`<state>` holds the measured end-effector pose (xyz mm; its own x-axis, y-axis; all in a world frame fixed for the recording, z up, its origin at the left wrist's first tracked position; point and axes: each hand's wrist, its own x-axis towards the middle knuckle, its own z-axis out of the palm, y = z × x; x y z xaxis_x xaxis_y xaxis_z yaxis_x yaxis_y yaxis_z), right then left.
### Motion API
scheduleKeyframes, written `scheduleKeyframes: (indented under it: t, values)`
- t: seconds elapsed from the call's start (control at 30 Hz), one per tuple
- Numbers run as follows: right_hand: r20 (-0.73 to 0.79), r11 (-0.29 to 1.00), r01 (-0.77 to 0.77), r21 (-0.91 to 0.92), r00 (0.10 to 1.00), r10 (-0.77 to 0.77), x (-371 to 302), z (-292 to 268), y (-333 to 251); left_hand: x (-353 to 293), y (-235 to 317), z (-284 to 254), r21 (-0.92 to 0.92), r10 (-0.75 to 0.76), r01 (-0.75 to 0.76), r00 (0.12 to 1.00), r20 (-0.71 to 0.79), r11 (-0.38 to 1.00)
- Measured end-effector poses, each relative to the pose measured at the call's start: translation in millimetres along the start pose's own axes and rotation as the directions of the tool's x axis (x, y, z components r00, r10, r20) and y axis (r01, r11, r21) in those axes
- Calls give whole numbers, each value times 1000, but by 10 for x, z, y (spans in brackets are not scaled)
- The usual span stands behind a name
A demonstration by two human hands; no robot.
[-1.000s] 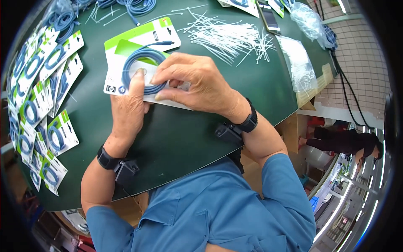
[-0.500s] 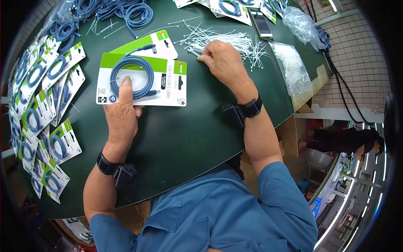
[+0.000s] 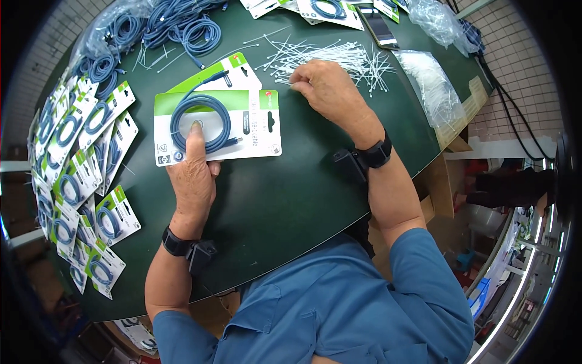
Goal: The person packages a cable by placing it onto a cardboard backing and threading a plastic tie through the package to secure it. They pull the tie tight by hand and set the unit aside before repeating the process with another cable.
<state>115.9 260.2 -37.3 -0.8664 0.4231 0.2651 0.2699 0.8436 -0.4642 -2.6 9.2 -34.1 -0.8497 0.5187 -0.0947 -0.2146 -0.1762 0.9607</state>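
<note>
My left hand point(image 3: 193, 182) grips a white and green packaging card point(image 3: 262, 124) by its near edge, thumb on top and fingers beneath. A coiled blue-grey USB cable point(image 3: 225, 118) lies on that card, and the thumb presses inside the coil. Just behind, partly covered, lies a second green and white card point(image 3: 245, 80). My right hand point(image 3: 330, 91) rests at the near side of a pile of white cable ties point(image 3: 330, 56). Its thumb and forefinger are pinched together; whether a tie is between them is too small to see.
Many carded cables point(image 3: 73, 191) overlap along the left side of the green table point(image 3: 285, 200). Bundles of loose cables point(image 3: 197, 30) lie at the far left. A phone point(image 3: 379, 27), a clear bag of cable ties point(image 3: 429, 91) and crumpled plastic point(image 3: 439, 24) are at the far right.
The view has turned slightly, shifting the scene rightward. My left hand still holds the card with the cable, and my right hand's fingertips stay by the ties, pinched.
</note>
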Motion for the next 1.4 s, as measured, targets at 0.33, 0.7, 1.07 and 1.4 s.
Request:
scheduleKeyframes:
  t: [0.33, 0.7, 1.07, 1.4]
  values:
    - [-109, 995, 91, 46, 990, -85, 4, -46, 11, -5, -3, 19, -12, 40, -40, 999, 4, 999]
    - [-456, 842, 463, 278, 835, -308, 67, -234, -306, -154, -16, -235, 335, 352, -366, 930, 104, 868]
    - [-380, 718, 571, 398, 815, -437, 18, -381, -374, -201, 306, -82, 180, 589, -984, 153, 794, 14]
    - [-135, 378, 234, 896, 953, -270, -284, -574, -790, -384, 248, -64, 49, 531, -996, -1, 847, -80]
